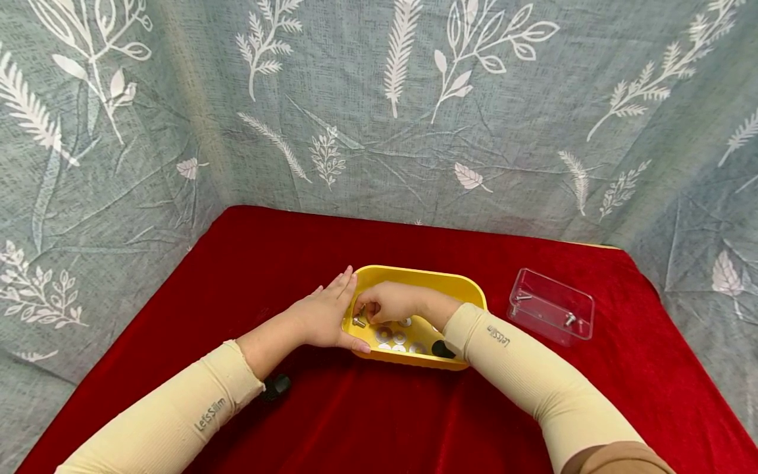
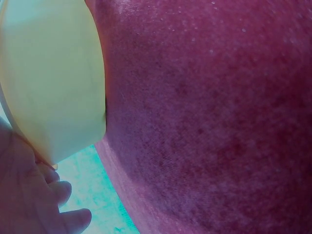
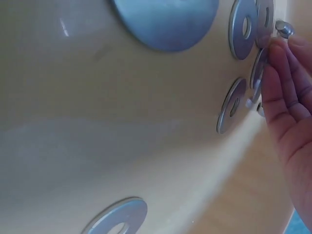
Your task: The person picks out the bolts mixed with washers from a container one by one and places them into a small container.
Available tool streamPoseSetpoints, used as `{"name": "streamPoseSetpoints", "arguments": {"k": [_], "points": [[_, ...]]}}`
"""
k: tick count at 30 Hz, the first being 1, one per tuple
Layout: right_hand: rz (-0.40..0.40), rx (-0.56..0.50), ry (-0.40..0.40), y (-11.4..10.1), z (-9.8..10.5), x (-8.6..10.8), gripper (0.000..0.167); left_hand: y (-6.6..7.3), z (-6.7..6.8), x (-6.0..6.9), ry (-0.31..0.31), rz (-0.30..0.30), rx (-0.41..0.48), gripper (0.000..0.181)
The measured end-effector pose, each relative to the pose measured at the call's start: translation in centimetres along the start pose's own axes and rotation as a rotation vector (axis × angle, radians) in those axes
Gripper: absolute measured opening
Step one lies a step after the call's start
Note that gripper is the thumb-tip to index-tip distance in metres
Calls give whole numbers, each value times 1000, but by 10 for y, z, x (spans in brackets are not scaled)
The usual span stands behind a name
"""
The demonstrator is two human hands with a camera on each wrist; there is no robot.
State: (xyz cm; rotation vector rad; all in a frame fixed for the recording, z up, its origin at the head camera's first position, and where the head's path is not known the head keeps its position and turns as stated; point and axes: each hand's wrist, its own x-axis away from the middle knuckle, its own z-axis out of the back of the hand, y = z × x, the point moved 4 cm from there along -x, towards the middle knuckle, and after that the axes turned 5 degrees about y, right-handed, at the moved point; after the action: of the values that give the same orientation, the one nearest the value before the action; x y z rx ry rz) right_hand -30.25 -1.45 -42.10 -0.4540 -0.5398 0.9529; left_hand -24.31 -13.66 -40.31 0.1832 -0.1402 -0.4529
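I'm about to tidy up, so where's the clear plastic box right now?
In the head view, the clear plastic box sits on the red cloth, right of the yellow bin, beyond the right sleeve.

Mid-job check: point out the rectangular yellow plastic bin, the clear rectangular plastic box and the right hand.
Yellow plastic bin [image 1: 441, 284]: head view, inner far wall.
Clear plastic box [image 1: 546, 309]: head view, bare floor.
Right hand [image 1: 393, 302]: head view, back of hand.

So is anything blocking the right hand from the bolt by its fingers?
No, nothing that I can see. The bolt is in the tub, right by the right hand, though I can't tell if they touch. Washers lie nearby, not between.
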Motion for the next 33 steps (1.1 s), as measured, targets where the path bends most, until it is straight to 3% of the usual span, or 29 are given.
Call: {"name": "streamPoseSetpoints", "arguments": {"k": [7,22,33], "points": [[7,-71,-17,0,-3,-1,32,-2,-1,-2,-9,9,2,130],[32,4,24,5,-8,-7,17,1,1,-1,10,-6,12,129],[48,17,33,-2,-12,-7,27,1,0,-2,5,-1,16,129]]}}
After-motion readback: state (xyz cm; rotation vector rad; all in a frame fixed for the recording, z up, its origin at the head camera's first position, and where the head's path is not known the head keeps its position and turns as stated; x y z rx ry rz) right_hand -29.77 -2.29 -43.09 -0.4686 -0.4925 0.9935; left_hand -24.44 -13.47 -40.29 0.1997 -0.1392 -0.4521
